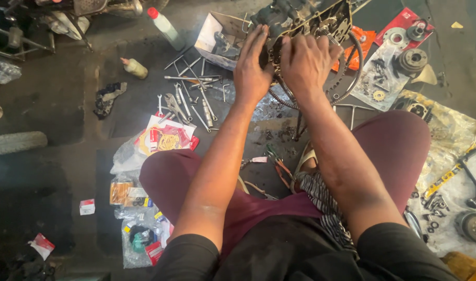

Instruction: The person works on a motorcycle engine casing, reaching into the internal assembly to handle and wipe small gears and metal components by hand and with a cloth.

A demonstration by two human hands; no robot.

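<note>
A dark, greasy engine block (pixel 321 18) stands on the floor in front of me, with a black drive belt (pixel 352 78) looped around its lower side. My left hand (pixel 252 67) lies flat against the block's left face, fingers stretched upward. My right hand (pixel 306 60) is curled over a part at the block's middle, its fingertips hidden against the metal. Both forearms reach out over my knees in maroon trousers.
Wrenches and pliers (pixel 188 93) lie scattered to the left of the engine, beside two plastic bottles (pixel 165 26) and packets of spare parts (pixel 165 138). Gears and discs (pixel 412 60) rest on plastic sheeting at the right. A cardboard box (pixel 217 36) sits behind my left hand.
</note>
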